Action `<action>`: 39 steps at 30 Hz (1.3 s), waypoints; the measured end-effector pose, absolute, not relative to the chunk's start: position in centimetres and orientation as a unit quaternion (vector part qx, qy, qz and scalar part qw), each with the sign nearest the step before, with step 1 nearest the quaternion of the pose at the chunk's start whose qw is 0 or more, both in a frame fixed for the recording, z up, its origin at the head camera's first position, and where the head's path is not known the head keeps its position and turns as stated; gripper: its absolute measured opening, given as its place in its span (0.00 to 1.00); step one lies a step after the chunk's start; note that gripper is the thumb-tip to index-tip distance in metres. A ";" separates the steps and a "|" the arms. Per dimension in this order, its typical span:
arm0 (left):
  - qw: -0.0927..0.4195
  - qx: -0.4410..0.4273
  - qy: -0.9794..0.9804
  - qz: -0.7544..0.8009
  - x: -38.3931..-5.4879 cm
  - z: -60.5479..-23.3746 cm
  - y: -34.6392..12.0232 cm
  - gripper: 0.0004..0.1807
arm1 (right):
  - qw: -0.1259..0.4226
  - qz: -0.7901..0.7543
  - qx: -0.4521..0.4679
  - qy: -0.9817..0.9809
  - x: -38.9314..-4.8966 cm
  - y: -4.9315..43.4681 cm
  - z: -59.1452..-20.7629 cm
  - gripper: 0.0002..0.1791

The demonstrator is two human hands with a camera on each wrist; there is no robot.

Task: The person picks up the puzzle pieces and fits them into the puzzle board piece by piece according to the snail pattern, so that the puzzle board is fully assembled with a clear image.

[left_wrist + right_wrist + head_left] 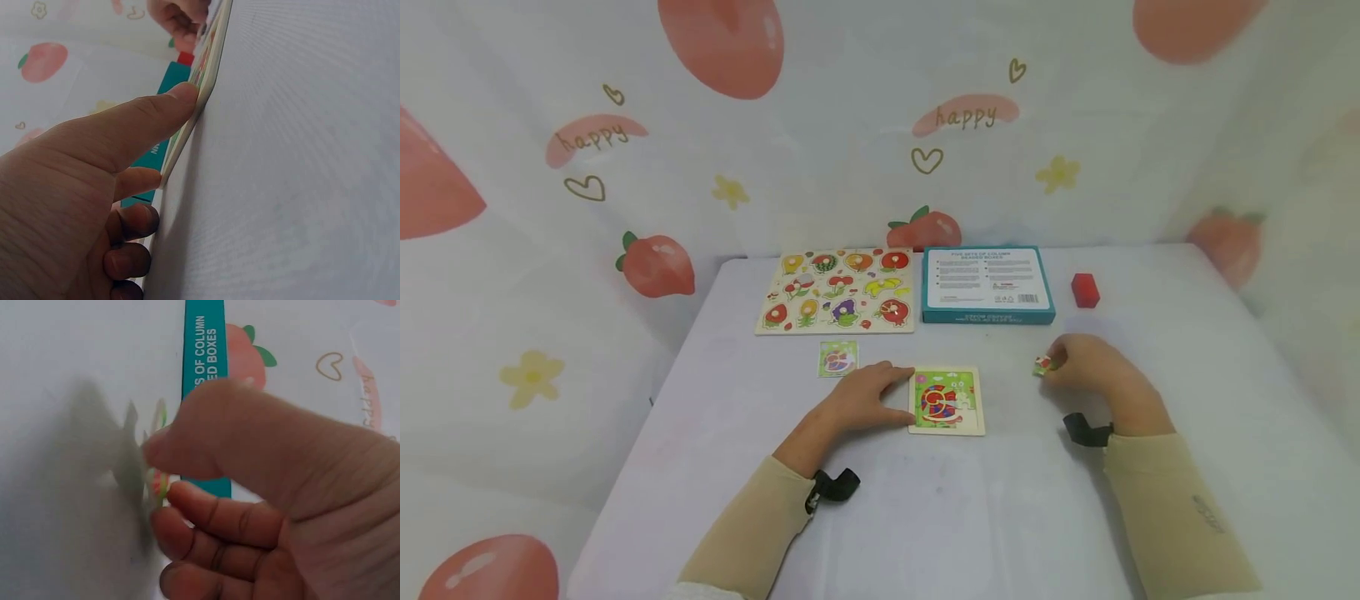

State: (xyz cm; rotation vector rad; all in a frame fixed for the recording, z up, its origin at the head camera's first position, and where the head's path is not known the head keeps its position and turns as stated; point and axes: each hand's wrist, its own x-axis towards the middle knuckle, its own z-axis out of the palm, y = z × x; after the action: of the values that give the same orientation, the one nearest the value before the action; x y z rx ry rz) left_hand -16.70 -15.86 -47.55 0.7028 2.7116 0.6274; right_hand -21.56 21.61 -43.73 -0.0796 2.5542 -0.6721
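Observation:
A small square jigsaw puzzle (947, 402) with a snail picture lies in a pale wooden frame; bare wood shows at its lower right. My left hand (867, 398) is at the puzzle's left side, its thumb and index finger spread apart and touching the frame's edge. In the left wrist view the thumb (147, 119) lies against that edge, the other fingers loosely bent below. Off to the right, my right hand (1088, 367) pinches a small red, white and green puzzle piece (1042, 365) just over the table. Fingers partly hide the piece in the blurred right wrist view.
A fruit peg board (838, 292) lies at the back left, beside a teal and white box (988, 285). Right of the box is a red block (1085, 290). A small snail picture card (838, 358) lies by the left hand. A patterned curtain hangs behind the table.

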 end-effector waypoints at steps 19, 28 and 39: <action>0.129 0.247 0.936 0.215 -16.8 -47.9 -15.9 0.44 | 0.142 -0.298 -0.117 0.937 -19.5 18.9 -40.1 0.30; 0.123 0.250 0.936 0.214 -16.9 -47.9 -15.9 0.44 | 0.095 -0.326 -0.181 0.923 -18.6 17.5 -39.7 0.25; 0.128 0.248 0.936 0.217 -16.8 -47.7 -15.9 0.44 | 0.104 -0.328 -0.233 0.910 -18.4 15.9 -40.6 0.24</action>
State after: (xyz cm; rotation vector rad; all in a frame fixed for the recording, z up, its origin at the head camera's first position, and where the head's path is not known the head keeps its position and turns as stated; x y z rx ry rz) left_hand -16.79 -15.90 -47.71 0.7202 2.7217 0.6317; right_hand -18.37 15.94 -40.64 -0.6860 2.6836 -0.9662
